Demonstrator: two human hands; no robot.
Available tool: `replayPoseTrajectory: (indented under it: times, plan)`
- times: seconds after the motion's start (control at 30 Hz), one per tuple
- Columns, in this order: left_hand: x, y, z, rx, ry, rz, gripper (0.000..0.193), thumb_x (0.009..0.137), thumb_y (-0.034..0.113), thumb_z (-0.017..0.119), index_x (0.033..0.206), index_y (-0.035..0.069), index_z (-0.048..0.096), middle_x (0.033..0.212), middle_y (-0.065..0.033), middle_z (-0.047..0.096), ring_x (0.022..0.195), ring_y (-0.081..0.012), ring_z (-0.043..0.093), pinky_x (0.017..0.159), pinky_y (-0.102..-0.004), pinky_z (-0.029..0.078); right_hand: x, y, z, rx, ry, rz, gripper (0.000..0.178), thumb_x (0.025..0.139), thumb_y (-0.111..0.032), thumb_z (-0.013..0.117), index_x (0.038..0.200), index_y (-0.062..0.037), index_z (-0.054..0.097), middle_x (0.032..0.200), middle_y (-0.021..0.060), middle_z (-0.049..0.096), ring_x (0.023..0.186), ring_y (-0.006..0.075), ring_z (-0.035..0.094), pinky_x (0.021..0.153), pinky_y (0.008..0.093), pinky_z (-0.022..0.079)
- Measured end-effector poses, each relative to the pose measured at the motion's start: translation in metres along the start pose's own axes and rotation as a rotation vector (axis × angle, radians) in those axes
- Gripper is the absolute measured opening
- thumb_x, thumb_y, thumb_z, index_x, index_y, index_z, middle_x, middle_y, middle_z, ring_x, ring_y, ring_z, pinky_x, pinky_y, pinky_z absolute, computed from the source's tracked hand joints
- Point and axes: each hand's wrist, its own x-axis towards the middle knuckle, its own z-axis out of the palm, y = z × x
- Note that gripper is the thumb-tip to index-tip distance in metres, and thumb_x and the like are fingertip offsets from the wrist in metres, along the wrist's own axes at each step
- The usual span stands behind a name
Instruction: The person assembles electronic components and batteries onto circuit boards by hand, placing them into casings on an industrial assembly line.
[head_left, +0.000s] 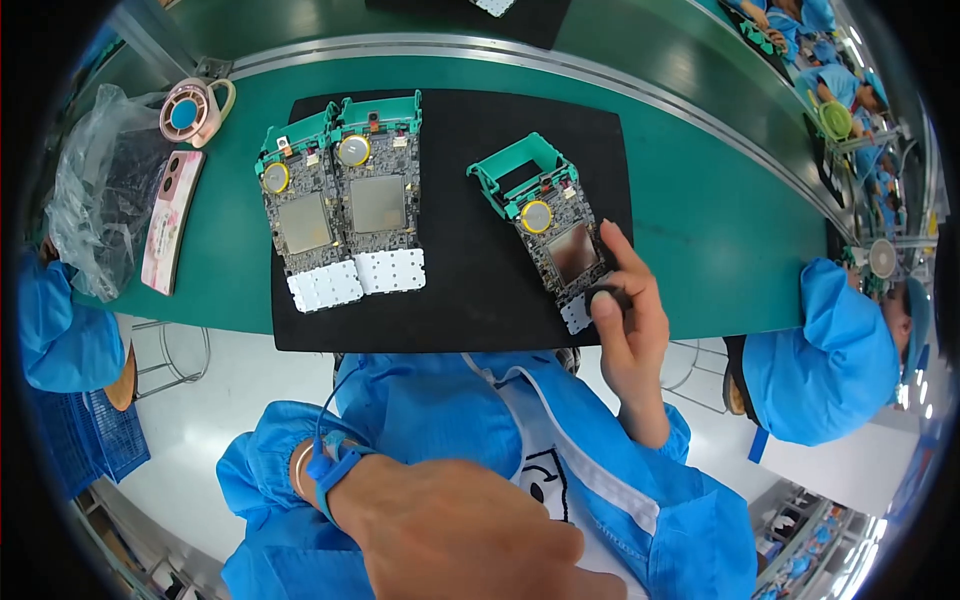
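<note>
On the black mat [470, 290] lies a circuit board [562, 232] with a green plastic frame, a yellow-ringed coin cell and a square metal cover. My right hand [638, 325] is at its lower right end, thumb and fingers closed round a small black rounded thing [606, 298] whose kind I cannot make out. One fingertip is beside the board's right edge. Left of it, two similar boards [305, 222] lie side by side with white perforated ends towards me. Close to the camera, my left hand [460, 530] wears a blue wrist strap [340, 468]; its fingers are mostly hidden.
A flowered phone [172, 222], a clear plastic bag [105, 190] and a pinkish cup-like thing with a handle [195, 115] are on the green table's left. A metal rail [480, 48] crosses behind the mat. People in blue [825, 355] sit on both sides.
</note>
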Motion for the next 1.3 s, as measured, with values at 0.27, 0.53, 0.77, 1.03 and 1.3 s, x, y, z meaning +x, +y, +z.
replayPoseTrajectory:
  times: [0.27,0.53,0.77,1.03,1.3]
  plan:
    - [0.038,-0.007,0.043,-0.146,0.590,0.416,0.039,0.083,0.017,0.066,0.112,0.042,0.059,0.076,-0.0172,0.062,0.041,-0.0149,0.043,0.035,-0.0213,0.030,-0.009,-0.020,0.024,-0.450,-0.372,-0.139,0.010,0.086,-0.003,0.058,0.090,-0.0041,0.049,0.147,0.0214,0.032,0.141,0.0417,0.014,0.109,0.0618,0.004]
    - [0.022,-0.005,0.016,-0.286,0.144,0.398,0.060,0.083,0.002,0.064,0.125,0.045,0.052,0.096,-0.0279,0.058,0.042,-0.0160,0.044,0.036,-0.0209,0.034,0.016,-0.031,0.070,-0.223,-0.320,-0.111,0.010,0.092,-0.004,0.051,0.101,-0.0009,0.045,0.148,0.0248,0.028,0.139,0.0441,0.019,0.110,0.0529,0.017]
    - [-0.010,-0.022,-0.076,0.782,0.818,0.290,0.045,0.085,0.012,0.061,0.127,0.000,0.047,0.131,-0.0175,0.049,0.111,-0.0260,0.055,0.093,-0.0413,0.043,0.027,-0.014,0.024,-0.127,0.129,-0.140,0.014,0.095,-0.011,0.051,0.104,-0.0001,0.051,0.141,0.0231,0.041,0.130,0.0308,0.042,0.105,0.0371,0.033]
    - [-0.069,-0.056,-0.109,0.917,0.739,-0.469,0.055,0.095,0.018,0.051,0.139,-0.005,0.028,0.141,-0.0249,0.037,0.134,-0.0312,0.036,0.109,-0.0375,0.028,-0.001,0.007,-0.021,0.277,0.186,0.296,0.018,0.099,-0.020,0.048,0.104,-0.0046,0.055,0.134,0.0142,0.050,0.125,0.0207,0.044,0.102,0.0321,0.033]
    - [-0.042,-0.068,-0.091,0.822,0.510,-0.446,0.068,0.089,0.015,0.058,0.144,-0.004,0.021,0.145,-0.0237,0.033,0.136,-0.0331,0.033,0.110,-0.0373,0.026,-0.005,0.007,-0.067,0.213,0.216,0.520,0.011,0.092,-0.015,0.060,0.091,-0.0049,0.061,0.080,-0.0027,0.057,0.074,0.0062,0.048,0.072,0.0211,0.038]
